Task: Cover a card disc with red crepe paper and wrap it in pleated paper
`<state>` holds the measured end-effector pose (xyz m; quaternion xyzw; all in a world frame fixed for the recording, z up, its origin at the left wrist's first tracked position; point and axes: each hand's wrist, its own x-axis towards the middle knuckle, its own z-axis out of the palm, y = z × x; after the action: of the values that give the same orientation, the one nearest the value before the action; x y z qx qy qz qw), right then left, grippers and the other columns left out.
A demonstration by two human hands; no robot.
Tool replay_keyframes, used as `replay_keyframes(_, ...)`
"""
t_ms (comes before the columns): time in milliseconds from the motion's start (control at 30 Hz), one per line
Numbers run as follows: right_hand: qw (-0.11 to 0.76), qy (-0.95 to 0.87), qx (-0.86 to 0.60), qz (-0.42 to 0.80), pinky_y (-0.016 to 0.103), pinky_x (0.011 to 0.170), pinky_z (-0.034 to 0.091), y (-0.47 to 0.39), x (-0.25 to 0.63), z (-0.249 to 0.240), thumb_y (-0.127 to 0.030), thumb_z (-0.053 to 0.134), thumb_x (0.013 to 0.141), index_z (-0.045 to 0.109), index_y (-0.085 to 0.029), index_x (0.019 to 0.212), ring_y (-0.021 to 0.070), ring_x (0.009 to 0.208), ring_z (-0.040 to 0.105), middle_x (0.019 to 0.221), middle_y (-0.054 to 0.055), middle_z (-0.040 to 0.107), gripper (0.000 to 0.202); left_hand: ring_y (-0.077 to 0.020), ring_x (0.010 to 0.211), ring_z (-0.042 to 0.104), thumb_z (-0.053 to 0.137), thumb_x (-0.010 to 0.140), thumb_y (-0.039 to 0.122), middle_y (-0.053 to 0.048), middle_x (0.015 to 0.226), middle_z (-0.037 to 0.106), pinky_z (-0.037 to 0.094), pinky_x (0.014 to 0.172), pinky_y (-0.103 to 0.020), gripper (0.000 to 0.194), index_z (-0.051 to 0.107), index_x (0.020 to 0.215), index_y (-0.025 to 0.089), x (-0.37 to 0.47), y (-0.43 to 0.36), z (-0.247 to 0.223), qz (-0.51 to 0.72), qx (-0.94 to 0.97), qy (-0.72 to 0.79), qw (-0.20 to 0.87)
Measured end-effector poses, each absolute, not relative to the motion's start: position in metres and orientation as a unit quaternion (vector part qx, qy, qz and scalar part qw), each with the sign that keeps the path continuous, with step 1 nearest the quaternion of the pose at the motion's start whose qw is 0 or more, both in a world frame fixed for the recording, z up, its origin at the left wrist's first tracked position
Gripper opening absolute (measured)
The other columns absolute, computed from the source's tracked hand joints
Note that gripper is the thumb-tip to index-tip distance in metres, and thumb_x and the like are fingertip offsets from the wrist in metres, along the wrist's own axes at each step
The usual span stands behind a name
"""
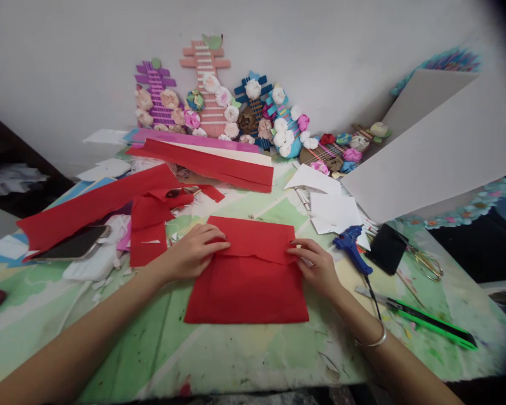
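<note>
A red paper piece (253, 287) lies on the table in front of me, its top part folded down as a flap with an uneven lower edge. My left hand (196, 250) is at the flap's left side, fingers closed together on the red paper. At the right edge of the flap, my right hand (316, 264) pinches the paper between thumb and fingers. A bracelet circles my right wrist. The lower part of the red paper lies flat below both hands.
Red strips (211, 169), a phone (73, 244) and scraps lie left and behind. On the right are a blue glue gun (352, 247), black object (387, 248), scissors (425, 261) and green cutter (434, 323). Flower-decorated crafts (211, 104) lean on the wall.
</note>
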<state>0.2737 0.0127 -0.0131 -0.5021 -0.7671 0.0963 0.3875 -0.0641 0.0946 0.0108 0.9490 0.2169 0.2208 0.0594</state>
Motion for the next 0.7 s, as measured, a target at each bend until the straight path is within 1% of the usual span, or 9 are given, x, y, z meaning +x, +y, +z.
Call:
replay_keyframes(67,0.399,-0.763,-0.499,0.096,0.036,0.087,0.052,0.012,0.276,-0.015,-0.007,0.047,0.081,0.070,-0.024,0.096,0.0192,0.101,0.064,0.106,0.007,0.068,0.032,-0.0217,0.098,0.055,0.045,0.088,0.008,-0.010,0.099,0.065,0.045,0.087,-0.039,0.027,0.065,0.102,0.019,-0.061,0.094,0.007,0.252,0.949,0.187,0.035)
replay_keyframes(133,0.401,-0.759,-0.502,0.104,0.035,0.087,0.053,0.012,0.279,-0.017,-0.005,0.046,0.080,0.070,-0.024,0.098,0.0182,0.100,0.065,0.105,0.006,0.070,0.035,-0.0201,0.092,0.056,0.044,0.091,0.010,-0.010,0.092,0.066,0.047,0.082,-0.037,0.023,0.065,0.098,0.017,-0.060,0.093,0.003,0.294,0.941,0.164,0.026)
replay_keyframes(267,0.391,-0.751,-0.519,0.121,0.034,0.087,0.054,0.008,0.284,-0.020,-0.003,0.048,0.077,0.069,-0.024,0.097,0.0177,0.097,0.067,0.103,0.004,0.072,0.037,-0.0198,0.090,0.056,0.043,0.092,0.009,-0.010,0.089,0.065,0.047,0.082,-0.037,0.022,0.063,0.100,0.017,-0.062,0.088,0.000,0.328,0.933,0.142,0.037)
replay_keyframes(367,0.386,-0.749,-0.526,0.120,0.034,0.086,0.054,0.005,0.286,-0.023,-0.004,0.049,0.078,0.069,-0.024,0.095,0.0175,0.096,0.068,0.102,0.004,0.073,0.033,-0.0210,0.092,0.055,0.045,0.092,0.009,-0.010,0.090,0.065,0.047,0.081,-0.038,0.021,0.062,0.102,0.017,-0.064,0.082,-0.002,0.312,0.938,0.144,0.040)
replay_keyframes(500,0.376,-0.755,-0.526,0.112,0.033,0.085,0.055,0.003,0.286,-0.027,-0.005,0.049,0.080,0.069,-0.023,0.094,0.0168,0.095,0.068,0.102,0.004,0.072,0.031,-0.0204,0.090,0.054,0.045,0.093,0.009,-0.009,0.090,0.063,0.047,0.080,-0.038,0.027,0.059,0.113,0.018,-0.068,0.079,-0.006,0.282,0.947,0.152,0.032)
replay_keyframes(600,0.372,-0.759,-0.524,0.102,0.032,0.083,0.055,0.004,0.286,-0.028,-0.006,0.050,0.081,0.070,-0.022,0.092,0.0167,0.094,0.068,0.102,0.005,0.072,0.028,-0.0188,0.084,0.052,0.042,0.093,0.007,-0.008,0.086,0.060,0.046,0.078,-0.037,0.038,0.052,0.127,0.020,-0.068,0.078,-0.009,0.254,0.953,0.161,0.025)
replay_keyframes(700,0.366,-0.766,-0.522,0.088,0.032,0.083,0.055,0.005,0.286,-0.029,-0.006,0.051,0.082,0.070,-0.022,0.090,0.0170,0.094,0.068,0.101,0.006,0.072,0.027,-0.0183,0.079,0.050,0.039,0.094,0.007,-0.006,0.083,0.058,0.044,0.077,-0.036,0.046,0.044,0.137,0.023,-0.066,0.077,-0.006,0.196,0.966,0.166,0.014)
